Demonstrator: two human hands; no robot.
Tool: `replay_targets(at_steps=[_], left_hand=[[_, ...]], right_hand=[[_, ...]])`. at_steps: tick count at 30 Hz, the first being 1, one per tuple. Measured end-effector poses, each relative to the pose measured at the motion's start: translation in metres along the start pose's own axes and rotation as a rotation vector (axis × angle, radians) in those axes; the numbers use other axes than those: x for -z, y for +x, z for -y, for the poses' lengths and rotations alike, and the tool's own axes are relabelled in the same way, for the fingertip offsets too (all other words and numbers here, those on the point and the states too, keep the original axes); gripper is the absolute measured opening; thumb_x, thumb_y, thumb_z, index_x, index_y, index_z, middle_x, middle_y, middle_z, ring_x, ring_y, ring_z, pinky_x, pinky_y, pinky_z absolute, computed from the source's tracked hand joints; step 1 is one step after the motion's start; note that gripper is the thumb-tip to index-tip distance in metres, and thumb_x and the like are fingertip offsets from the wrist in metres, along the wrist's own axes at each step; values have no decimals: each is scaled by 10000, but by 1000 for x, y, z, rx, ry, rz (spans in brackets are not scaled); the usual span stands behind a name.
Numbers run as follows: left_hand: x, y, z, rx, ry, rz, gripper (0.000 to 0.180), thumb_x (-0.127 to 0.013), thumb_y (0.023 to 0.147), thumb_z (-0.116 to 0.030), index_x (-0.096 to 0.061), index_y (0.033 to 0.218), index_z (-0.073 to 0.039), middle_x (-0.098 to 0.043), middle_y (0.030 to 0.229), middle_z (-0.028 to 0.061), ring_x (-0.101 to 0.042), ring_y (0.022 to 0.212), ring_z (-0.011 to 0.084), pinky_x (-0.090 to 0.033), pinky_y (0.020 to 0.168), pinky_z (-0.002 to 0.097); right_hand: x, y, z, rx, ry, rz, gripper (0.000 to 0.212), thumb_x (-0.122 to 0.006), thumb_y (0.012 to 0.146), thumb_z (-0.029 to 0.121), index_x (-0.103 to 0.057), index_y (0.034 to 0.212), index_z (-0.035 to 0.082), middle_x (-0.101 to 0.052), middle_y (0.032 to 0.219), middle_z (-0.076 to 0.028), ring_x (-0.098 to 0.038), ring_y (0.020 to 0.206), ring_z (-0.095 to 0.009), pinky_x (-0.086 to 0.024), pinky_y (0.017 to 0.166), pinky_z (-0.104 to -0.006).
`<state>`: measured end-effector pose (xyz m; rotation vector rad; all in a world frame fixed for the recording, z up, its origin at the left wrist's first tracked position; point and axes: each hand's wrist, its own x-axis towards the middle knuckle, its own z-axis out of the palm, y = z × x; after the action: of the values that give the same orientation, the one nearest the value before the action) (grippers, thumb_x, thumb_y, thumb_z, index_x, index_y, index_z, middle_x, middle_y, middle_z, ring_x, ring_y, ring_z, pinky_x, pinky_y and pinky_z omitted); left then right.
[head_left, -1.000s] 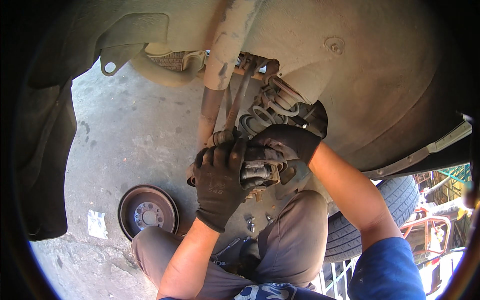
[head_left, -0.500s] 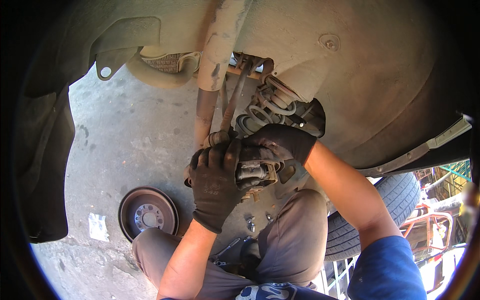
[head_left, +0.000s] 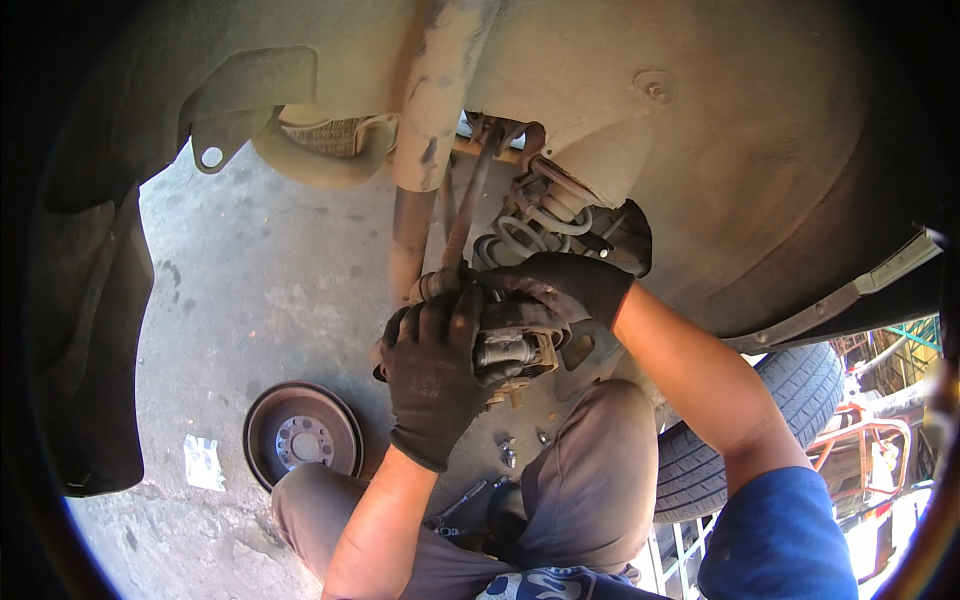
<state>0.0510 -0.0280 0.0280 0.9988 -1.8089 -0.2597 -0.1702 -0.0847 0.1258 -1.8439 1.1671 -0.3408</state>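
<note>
A dirty brake caliper, with a pale metal cylinder showing in its side, sits at the lower end of the suspension. My left hand, in a black glove, is wrapped over its left side with the fingers bent across the top. From the right, my right hand, also gloved, curls over the back of the same caliper; its fingertips are hidden behind the part and the left fingers. Just beyond the hands, a rod with a ribbed rubber boot slopes up and away.
A shock absorber and a coil spring hang ahead beneath the wheel-arch liner. On the floor lie a rusty brake disc, a clear plastic bag, small metal parts and a ratchet. A tyre stands right.
The whole view has shifted slightly, so the floor things sit a little lower and to the right. Both hands keep nearly the same hold on the caliper.
</note>
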Motion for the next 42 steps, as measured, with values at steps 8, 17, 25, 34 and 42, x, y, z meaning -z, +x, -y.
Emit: replay_targets(at_steps=[8, 17, 25, 34, 42], left_hand=[[-3, -2, 1, -12, 27, -13, 1033, -985, 550, -406, -547, 1448, -148, -598, 1264, 121, -587, 1163, 366, -465, 999, 517], [-1, -2, 1, 17, 46, 45, 1051, -969, 575, -451, -533, 1492, -181, -584, 1332, 107, -570, 1203, 370, -464, 1011, 526], [-2, -1, 3, 5, 11, 13, 1102, -991, 542, -395, -517, 1509, -160, -598, 1293, 127, -584, 1179, 382, -463, 1012, 523], [-2, -1, 3, -7, 26, 4, 1085, -988, 547, -407, -519, 1492, -152, -602, 1292, 117, -586, 1190, 366, -464, 1008, 520], [-1, -1, 1, 1, 20, 29, 1088, -990, 555, -394, -507, 1501, -157, -595, 1292, 123, -581, 1187, 380, -460, 1010, 526]], right_hand=[[-2, 15, -17, -509, 634, -178, 302, -674, 1045, 115, -704, 1261, -94, -765, 1198, -152, -742, 1014, -153, -594, 920, -292], [-5, 7, -4, -525, 344, -193, 286, -694, 1026, 108, -726, 1248, -70, -765, 1216, -136, -727, 1068, -159, -577, 972, -285], [2, 5, -17, -122, 394, 67, 319, -630, 1054, 84, -668, 1329, -72, -739, 1278, -147, -711, 1143, -170, -568, 1039, -298], [-5, 1, -2, -446, 504, -102, 279, -608, 1054, 56, -671, 1274, -102, -736, 1254, -162, -716, 1163, -183, -582, 1036, -304], [3, 2, -30, -419, 726, -35, 309, -571, 1066, 42, -655, 1325, -101, -714, 1300, -189, -693, 1232, -195, -557, 1087, -303]])
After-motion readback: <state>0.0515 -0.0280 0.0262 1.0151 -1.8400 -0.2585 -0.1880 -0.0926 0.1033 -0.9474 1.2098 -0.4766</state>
